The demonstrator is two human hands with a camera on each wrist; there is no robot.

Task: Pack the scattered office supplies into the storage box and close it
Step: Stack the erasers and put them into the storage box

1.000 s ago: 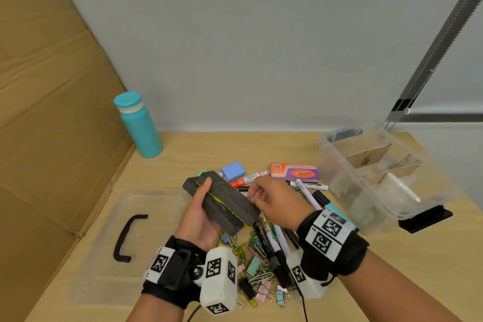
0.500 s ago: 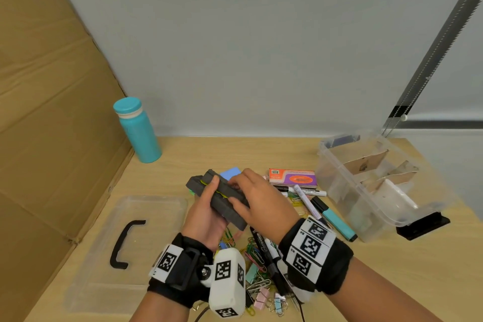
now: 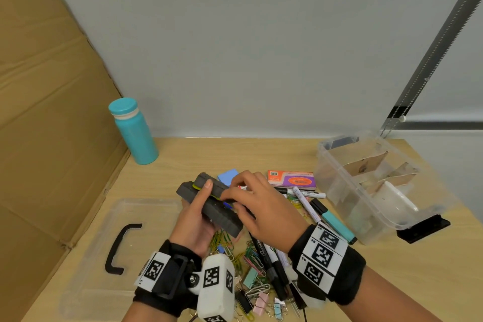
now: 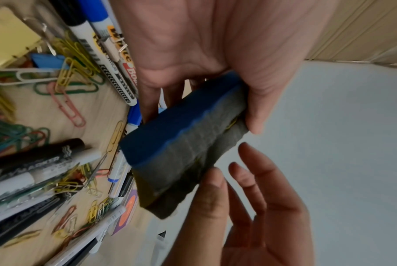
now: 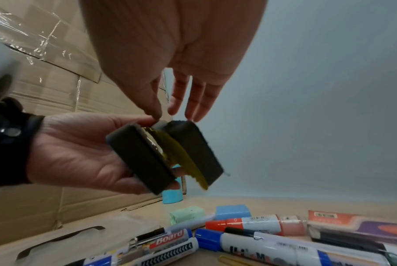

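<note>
Two dark grey whiteboard erasers, one blue-backed and one yellow-backed, are stacked side by side above the desk. My left hand grips them from below, thumb over the top edge. My right hand lies over them, its straight fingertips touching the upper edges. In the left wrist view the blue back of the erasers faces my palm. The clear storage box stands open at the right, with cardboard dividers inside. Its clear lid with a black handle lies flat at the left.
Markers, coloured paper clips and binder clips are strewn under and in front of my hands. An orange staples box and a blue block lie behind. A teal bottle stands back left beside a cardboard wall.
My right hand has moved left from the erasers' right end onto their top. The erasers, still in my left hand, have turned a little edge-up.
</note>
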